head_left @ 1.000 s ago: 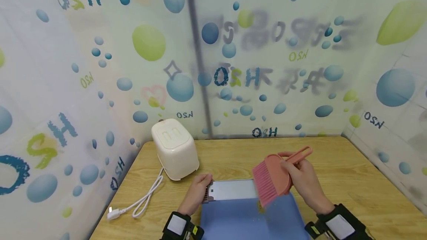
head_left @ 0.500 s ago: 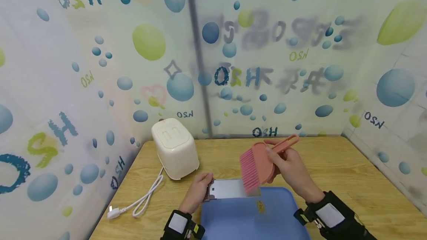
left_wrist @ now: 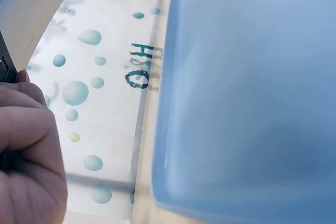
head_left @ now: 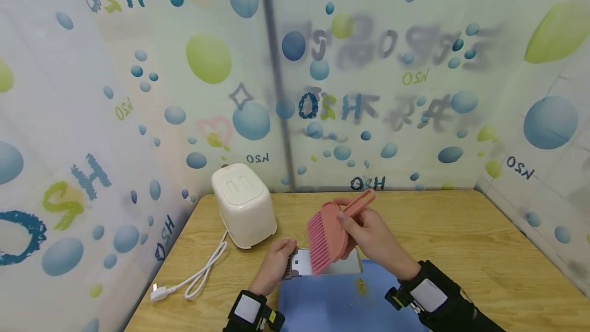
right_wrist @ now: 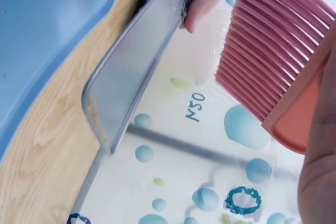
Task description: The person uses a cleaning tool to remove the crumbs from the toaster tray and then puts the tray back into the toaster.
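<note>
My left hand (head_left: 272, 266) grips one end of a flat metal crumb tray (head_left: 344, 264), held above the far edge of a blue tray (head_left: 318, 304). In the right wrist view, a few crumbs (right_wrist: 94, 115) cling to the free end of the crumb tray. My right hand (head_left: 373, 234) holds a pink hand brush (head_left: 335, 232) by the base of its handle. The bristles overlap the crumb tray near my left hand in the head view; in the right wrist view they stand apart from it. A small heap of crumbs (head_left: 361, 287) lies in the blue tray.
A white toaster (head_left: 241, 206) stands at the back left of the wooden table (head_left: 461, 229). Its white cord (head_left: 207, 268) and plug (head_left: 159, 292) lie to its left. A bubble-patterned curtain (head_left: 392, 65) encloses the table's back and sides.
My right hand has carried the brush leftward, from over the blue tray and the crumb tray's free end to near my left hand. My left hand and the crumb tray have barely moved.
</note>
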`<state>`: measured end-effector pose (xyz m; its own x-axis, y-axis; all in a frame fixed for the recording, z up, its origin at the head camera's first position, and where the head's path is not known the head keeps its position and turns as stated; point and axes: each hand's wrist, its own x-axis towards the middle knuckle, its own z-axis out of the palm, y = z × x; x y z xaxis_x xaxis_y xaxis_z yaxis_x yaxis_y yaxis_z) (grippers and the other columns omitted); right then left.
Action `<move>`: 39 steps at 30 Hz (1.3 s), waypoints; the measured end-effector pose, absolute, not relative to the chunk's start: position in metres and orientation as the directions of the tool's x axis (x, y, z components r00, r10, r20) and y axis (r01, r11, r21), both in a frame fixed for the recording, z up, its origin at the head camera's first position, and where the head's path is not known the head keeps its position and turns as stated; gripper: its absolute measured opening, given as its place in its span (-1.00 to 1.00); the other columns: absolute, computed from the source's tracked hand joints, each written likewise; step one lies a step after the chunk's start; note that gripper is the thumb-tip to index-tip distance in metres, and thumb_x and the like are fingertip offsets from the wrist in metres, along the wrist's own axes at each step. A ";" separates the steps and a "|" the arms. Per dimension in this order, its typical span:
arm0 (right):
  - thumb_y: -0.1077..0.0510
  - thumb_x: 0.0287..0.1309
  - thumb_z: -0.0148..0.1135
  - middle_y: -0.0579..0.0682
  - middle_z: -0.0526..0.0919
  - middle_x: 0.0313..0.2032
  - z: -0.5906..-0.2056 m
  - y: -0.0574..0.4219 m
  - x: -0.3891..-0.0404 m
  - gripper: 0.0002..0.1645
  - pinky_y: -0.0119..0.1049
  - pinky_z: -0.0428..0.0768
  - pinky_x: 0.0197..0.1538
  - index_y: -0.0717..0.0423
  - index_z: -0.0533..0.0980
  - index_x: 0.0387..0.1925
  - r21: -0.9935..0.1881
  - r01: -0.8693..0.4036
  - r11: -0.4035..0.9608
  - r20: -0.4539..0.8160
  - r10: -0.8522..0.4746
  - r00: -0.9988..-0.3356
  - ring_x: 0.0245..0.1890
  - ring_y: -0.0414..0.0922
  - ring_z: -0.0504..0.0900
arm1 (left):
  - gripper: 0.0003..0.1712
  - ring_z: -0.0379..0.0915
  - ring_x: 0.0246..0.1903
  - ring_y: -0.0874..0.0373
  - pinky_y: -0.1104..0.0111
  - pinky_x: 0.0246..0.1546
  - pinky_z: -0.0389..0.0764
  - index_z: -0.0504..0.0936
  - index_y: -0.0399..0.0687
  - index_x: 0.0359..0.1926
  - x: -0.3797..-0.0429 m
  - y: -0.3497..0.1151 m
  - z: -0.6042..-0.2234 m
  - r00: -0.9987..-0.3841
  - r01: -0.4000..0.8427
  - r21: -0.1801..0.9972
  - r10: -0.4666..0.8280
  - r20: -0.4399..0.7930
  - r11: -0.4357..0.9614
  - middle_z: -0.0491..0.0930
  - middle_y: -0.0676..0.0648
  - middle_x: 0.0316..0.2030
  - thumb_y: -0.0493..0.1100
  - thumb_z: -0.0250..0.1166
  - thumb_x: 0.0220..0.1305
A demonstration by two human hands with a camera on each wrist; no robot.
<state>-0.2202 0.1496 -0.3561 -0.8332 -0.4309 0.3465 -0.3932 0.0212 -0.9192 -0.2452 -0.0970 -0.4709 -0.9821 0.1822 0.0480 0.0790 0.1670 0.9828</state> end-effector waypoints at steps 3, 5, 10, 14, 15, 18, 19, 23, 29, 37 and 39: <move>0.15 0.58 -0.03 0.41 0.64 -0.04 -0.357 0.143 -0.220 -0.40 -0.09 0.68 -0.48 0.45 0.17 0.42 -0.921 -0.387 0.033 0.333 -0.447 -0.830 -0.50 -0.01 0.74 | -0.57 0.43 -0.46 0.17 0.39 -0.38 0.43 0.50 -0.24 -0.40 -0.245 -0.097 -0.470 -0.979 0.077 0.986 0.197 0.047 0.146 0.47 0.01 -0.49 -0.10 -0.04 0.62; 0.14 0.57 -0.01 0.39 0.65 -0.06 -0.360 0.139 -0.220 -0.39 -0.09 0.68 -0.49 0.46 0.17 0.42 -0.920 -0.388 0.052 0.325 -0.452 -0.831 -0.53 -0.02 0.73 | -0.57 0.44 -0.48 0.14 0.41 -0.43 0.44 0.50 -0.24 -0.41 -0.244 -0.096 -0.469 -0.978 0.074 0.989 0.201 0.048 0.126 0.49 -0.01 -0.50 -0.12 -0.04 0.62; 0.12 0.55 0.04 0.34 0.67 -0.09 -0.369 0.132 -0.219 -0.38 -0.13 0.66 -0.53 0.48 0.21 0.40 -0.915 -0.384 0.127 0.295 -0.440 -0.848 -0.58 -0.05 0.71 | -0.58 0.42 -0.52 0.15 0.43 -0.47 0.42 0.51 -0.30 -0.41 -0.243 -0.094 -0.467 -0.979 0.083 0.990 0.193 0.060 0.111 0.49 0.00 -0.53 -0.15 -0.03 0.60; 0.09 0.55 0.04 0.35 0.65 -0.05 -0.377 0.129 -0.218 -0.37 -0.13 0.66 -0.52 0.48 0.22 0.40 -0.919 -0.364 0.154 0.266 -0.438 -0.859 -0.55 -0.06 0.71 | -0.57 0.42 -0.50 0.18 0.43 -0.44 0.43 0.58 -0.38 -0.31 -0.243 -0.093 -0.466 -0.979 0.104 0.988 0.189 0.081 0.113 0.49 0.01 -0.51 -0.14 -0.02 0.60; 0.08 0.56 0.04 0.35 0.65 -0.03 -0.378 0.129 -0.218 -0.36 -0.14 0.66 -0.51 0.47 0.22 0.40 -0.919 -0.360 0.160 0.261 -0.437 -0.861 -0.55 -0.06 0.71 | -0.57 0.43 -0.50 0.17 0.42 -0.43 0.42 0.59 -0.39 -0.28 -0.243 -0.093 -0.466 -0.978 0.109 0.988 0.191 0.086 0.113 0.49 0.01 -0.51 -0.14 -0.02 0.60; 0.05 0.56 0.04 0.33 0.63 0.02 -0.382 0.129 -0.218 -0.36 -0.19 0.66 -0.51 0.44 0.24 0.40 -0.917 -0.354 0.181 0.251 -0.428 -0.868 -0.48 -0.08 0.72 | -0.57 0.42 -0.50 0.16 0.42 -0.43 0.41 0.60 -0.38 -0.28 -0.243 -0.092 -0.466 -0.976 0.119 0.986 0.197 0.094 0.117 0.49 0.00 -0.51 -0.14 -0.03 0.61; 0.05 0.55 0.04 0.33 0.63 0.03 -0.382 0.130 -0.218 -0.37 -0.20 0.65 -0.51 0.43 0.25 0.40 -0.915 -0.357 0.188 0.253 -0.423 -0.870 -0.46 -0.09 0.72 | -0.57 0.42 -0.51 0.16 0.42 -0.44 0.41 0.60 -0.37 -0.29 -0.243 -0.092 -0.467 -0.975 0.119 0.986 0.200 0.094 0.117 0.49 0.00 -0.51 -0.14 -0.03 0.61; 0.06 0.55 0.05 0.32 0.64 0.04 -0.384 0.131 -0.217 -0.38 -0.22 0.64 -0.52 0.42 0.27 0.39 -0.907 -0.367 0.205 0.262 -0.408 -0.875 -0.39 -0.12 0.73 | -0.57 0.41 -0.51 0.17 0.42 -0.44 0.40 0.58 -0.37 -0.32 -0.242 -0.093 -0.467 -0.975 0.118 0.985 0.205 0.091 0.127 0.49 0.01 -0.52 -0.15 -0.04 0.61; 0.06 0.54 0.06 0.30 0.67 -0.04 -0.384 0.134 -0.214 -0.37 -0.18 0.64 -0.55 0.43 0.27 0.39 -0.911 -0.355 0.208 0.248 -0.411 -0.877 -0.55 -0.08 0.70 | -0.56 0.39 -0.52 0.17 0.42 -0.44 0.38 0.49 -0.26 -0.46 -0.241 -0.092 -0.468 -0.975 0.120 0.985 0.200 0.093 0.127 0.46 0.01 -0.54 -0.17 -0.04 0.61; 0.07 0.55 0.05 0.31 0.68 -0.05 -0.386 0.138 -0.213 -0.38 -0.16 0.65 -0.53 0.43 0.27 0.40 -0.914 -0.353 0.199 0.248 -0.415 -0.875 -0.55 -0.07 0.71 | -0.55 0.40 -0.52 0.21 0.41 -0.42 0.40 0.45 -0.29 -0.47 -0.240 -0.092 -0.467 -0.981 0.098 0.985 0.181 0.072 0.141 0.45 0.01 -0.53 -0.13 -0.02 0.60; 0.06 0.54 0.06 0.31 0.67 -0.02 -0.387 0.139 -0.213 -0.37 -0.15 0.65 -0.53 0.43 0.28 0.39 -0.911 -0.356 0.208 0.253 -0.401 -0.880 -0.53 -0.09 0.71 | -0.54 0.39 -0.51 0.21 0.40 -0.41 0.39 0.43 -0.31 -0.47 -0.240 -0.093 -0.468 -0.980 0.102 0.984 0.182 0.075 0.143 0.44 -0.01 -0.52 -0.12 -0.02 0.60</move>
<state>-0.2126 0.1386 -0.3865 -0.8803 -0.4015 0.2527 -0.3562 0.2075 -0.9111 -0.2397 -0.0929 -0.4680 -0.9805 0.1815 0.0754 0.1022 0.1433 0.9844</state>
